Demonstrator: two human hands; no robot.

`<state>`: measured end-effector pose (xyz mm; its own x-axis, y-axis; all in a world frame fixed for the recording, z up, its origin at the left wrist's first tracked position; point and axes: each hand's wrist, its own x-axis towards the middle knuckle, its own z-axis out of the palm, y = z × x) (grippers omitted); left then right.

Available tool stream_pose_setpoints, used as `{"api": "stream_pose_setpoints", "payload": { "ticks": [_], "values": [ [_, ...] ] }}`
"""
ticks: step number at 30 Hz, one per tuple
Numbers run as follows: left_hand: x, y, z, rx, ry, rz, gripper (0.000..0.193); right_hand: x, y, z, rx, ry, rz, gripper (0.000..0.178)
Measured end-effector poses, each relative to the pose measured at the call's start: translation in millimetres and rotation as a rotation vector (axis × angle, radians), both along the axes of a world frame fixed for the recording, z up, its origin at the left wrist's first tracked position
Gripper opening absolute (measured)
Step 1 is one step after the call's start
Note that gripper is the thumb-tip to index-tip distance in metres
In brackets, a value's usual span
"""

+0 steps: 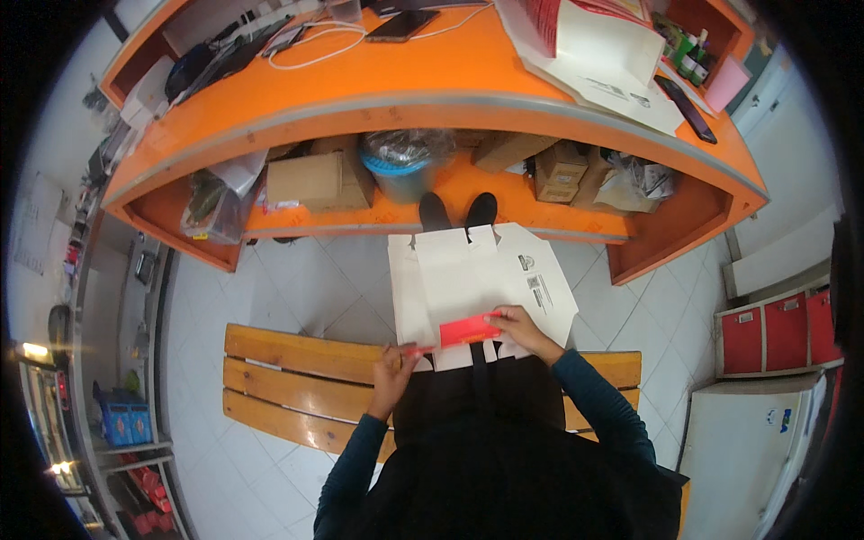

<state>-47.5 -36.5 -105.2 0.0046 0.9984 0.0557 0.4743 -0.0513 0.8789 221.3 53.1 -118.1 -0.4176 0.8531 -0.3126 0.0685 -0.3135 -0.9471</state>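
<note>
An unfolded white cardboard box lies flat across my lap, printed on its right flap. Above its near part I hold a flat red rectangular piece, like a card or small envelope. The fingers of my right hand pinch its upper right corner. My left hand is closed at the box's near left corner, around a thin red strip. Whether that strip is a separate thing or an edge of another red piece, I cannot tell.
Ahead stands an orange desk with a stack of white and red cardboard, a phone and cables on it. Cartons and a blue-rimmed bucket fill its shelf. I sit on a slatted wooden bench; a white fridge stands right.
</note>
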Motion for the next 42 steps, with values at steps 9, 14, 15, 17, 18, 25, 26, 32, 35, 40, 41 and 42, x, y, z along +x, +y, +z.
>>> {"api": "stream_pose_setpoints", "payload": {
  "ticks": [9, 14, 15, 17, 18, 25, 26, 32, 35, 40, 41, 42],
  "values": [
    [46.1, 53.8, 63.9, 0.407, 0.366, 0.240, 0.011, -38.7, -0.2, 24.7, 0.335, 0.021, -0.252, 0.010],
    [50.7, 63.0, 73.4, 0.408, 0.459, -0.032, 0.009, -44.4, -5.0, 53.9, 0.499, -0.109, -0.233, 0.009],
    [49.5, 63.0, 72.3, 0.372, 0.450, -0.065, 0.013, -44.3, -4.8, 62.8, 0.518, -0.131, -0.209, 0.009],
    [46.9, 67.4, 71.0, 0.312, 0.430, -0.139, 0.024, -40.5, -1.8, 71.6, 0.514, -0.170, -0.226, 0.008],
    [48.0, 70.0, 70.2, 0.357, 0.386, 0.000, 0.031, -38.0, 0.0, 74.6, 0.512, -0.189, -0.233, 0.008],
    [3.1, 84.3, -44.9, -0.287, -0.241, 0.198, 0.054, -15.5, 23.3, 106.0, 0.552, 0.063, -0.514, 0.009],
    [6.0, 76.0, -41.7, -0.301, -0.345, 0.164, 0.054, -13.4, 23.4, 106.0, 0.598, 0.018, -0.517, 0.010],
    [4.4, 34.7, -33.2, -0.206, -0.244, 0.116, 0.066, -17.9, 25.4, 126.8, 0.585, 0.118, -0.546, 0.009],
    [21.6, 48.1, 32.7, 0.227, 0.351, 0.164, 0.088, -22.3, 30.4, 127.2, 0.660, 0.009, -0.514, 0.007],
    [43.5, 97.0, 129.8, 0.846, 0.701, -0.051, 0.065, -29.7, 22.4, 177.2, 0.486, -0.138, -0.226, 0.011],
    [41.6, 105.9, 135.3, 0.827, 0.652, -0.130, 0.061, -31.7, 18.6, 194.7, 0.481, -0.193, -0.168, 0.013],
    [40.5, 110.7, 139.8, 0.808, 0.602, -0.210, 0.057, -33.7, 10.3, 204.5, 0.742, -0.334, -0.254, 0.017]
  ]
}}
